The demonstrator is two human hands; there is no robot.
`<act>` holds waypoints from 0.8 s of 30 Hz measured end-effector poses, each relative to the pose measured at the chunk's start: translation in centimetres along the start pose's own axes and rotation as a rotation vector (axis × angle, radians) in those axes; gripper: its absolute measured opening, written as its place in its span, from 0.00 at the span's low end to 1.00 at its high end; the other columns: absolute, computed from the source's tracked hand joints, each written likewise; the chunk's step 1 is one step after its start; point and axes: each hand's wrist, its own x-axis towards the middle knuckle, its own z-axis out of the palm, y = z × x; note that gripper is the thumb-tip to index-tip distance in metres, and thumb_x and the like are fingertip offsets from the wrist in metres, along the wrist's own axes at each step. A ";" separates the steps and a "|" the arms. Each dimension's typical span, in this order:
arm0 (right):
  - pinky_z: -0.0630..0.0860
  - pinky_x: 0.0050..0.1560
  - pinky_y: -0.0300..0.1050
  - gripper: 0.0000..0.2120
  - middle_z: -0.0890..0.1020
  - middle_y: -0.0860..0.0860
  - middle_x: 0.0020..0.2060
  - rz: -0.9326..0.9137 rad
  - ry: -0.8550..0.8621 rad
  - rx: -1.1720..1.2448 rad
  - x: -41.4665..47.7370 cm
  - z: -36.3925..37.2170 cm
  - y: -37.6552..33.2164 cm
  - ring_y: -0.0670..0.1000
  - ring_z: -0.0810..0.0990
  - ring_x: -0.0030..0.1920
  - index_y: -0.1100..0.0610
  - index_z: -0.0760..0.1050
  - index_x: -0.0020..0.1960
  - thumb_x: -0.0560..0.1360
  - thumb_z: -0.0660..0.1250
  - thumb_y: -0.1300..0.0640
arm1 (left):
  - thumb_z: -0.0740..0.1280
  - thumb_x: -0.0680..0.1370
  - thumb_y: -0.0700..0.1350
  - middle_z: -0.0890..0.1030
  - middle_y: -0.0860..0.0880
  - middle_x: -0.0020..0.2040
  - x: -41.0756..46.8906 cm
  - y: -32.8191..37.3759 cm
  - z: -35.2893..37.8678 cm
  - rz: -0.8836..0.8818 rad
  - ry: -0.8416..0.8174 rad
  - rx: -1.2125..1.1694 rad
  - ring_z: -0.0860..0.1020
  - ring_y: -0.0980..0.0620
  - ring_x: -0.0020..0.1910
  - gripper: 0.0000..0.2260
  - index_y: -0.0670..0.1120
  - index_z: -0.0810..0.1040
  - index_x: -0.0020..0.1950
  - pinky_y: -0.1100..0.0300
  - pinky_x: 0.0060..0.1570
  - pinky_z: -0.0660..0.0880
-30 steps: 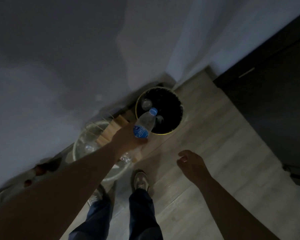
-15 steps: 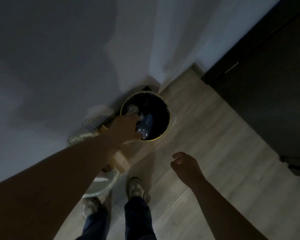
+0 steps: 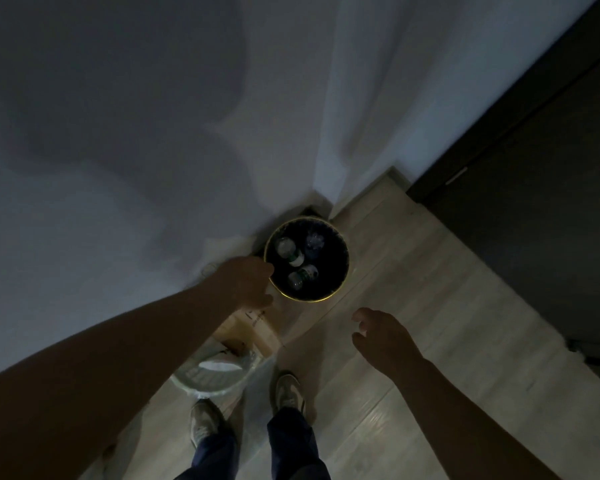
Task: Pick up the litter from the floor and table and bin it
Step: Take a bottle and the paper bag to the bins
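Clearly the bottles [image 3: 303, 274] in the bin [image 3: 307, 300] look light, thin, easily crushed; hold one mid-body. Left hand [image 3: 248, 282] and right hand [image 3: 381, 337] are empty, fingers loose.

My left hand [image 3: 248, 284] overlapped the left rim of the bin [image 3: 327, 296], so I could not tell whether my fingers touched it. The bottles [image 3: 303, 273] inside were too dim for their labels to be read. My forearm hid part of the cardboard box [image 3: 257, 332], its print too small to read

Three bottles [image 3: 290, 252] in the round bin [image 3: 347, 268], left hand [image 3: 248, 282] beside its rim.
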 end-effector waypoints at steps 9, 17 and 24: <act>0.72 0.56 0.44 0.18 0.76 0.50 0.58 -0.390 0.047 -0.283 -10.0 -11.1 -8.3 0.51 0.75 0.61 0.53 0.70 0.65 0.76 0.65 0.52 | 0.64 0.77 0.54 0.71 0.50 0.68 -17.3 1.1 -9.9 0.001 0.113 -0.112 0.70 0.51 0.67 0.23 0.51 0.66 0.71 0.59 0.64 0.67; 0.70 0.52 0.40 0.20 0.75 0.45 0.59 -0.719 0.228 -0.501 -18.4 -22.4 -21.7 0.48 0.74 0.58 0.48 0.68 0.66 0.76 0.65 0.47 | 0.63 0.78 0.58 0.72 0.52 0.67 -34.6 -2.3 -18.6 -0.133 0.439 -0.119 0.71 0.53 0.64 0.25 0.53 0.65 0.72 0.59 0.64 0.68; 0.69 0.59 0.37 0.21 0.75 0.45 0.62 -1.153 0.280 -0.580 -28.3 -22.1 -39.0 0.45 0.74 0.61 0.48 0.67 0.70 0.78 0.62 0.46 | 0.64 0.76 0.60 0.74 0.57 0.64 -54.6 -5.6 -15.7 -0.482 0.719 -0.196 0.73 0.58 0.61 0.23 0.57 0.67 0.70 0.67 0.61 0.68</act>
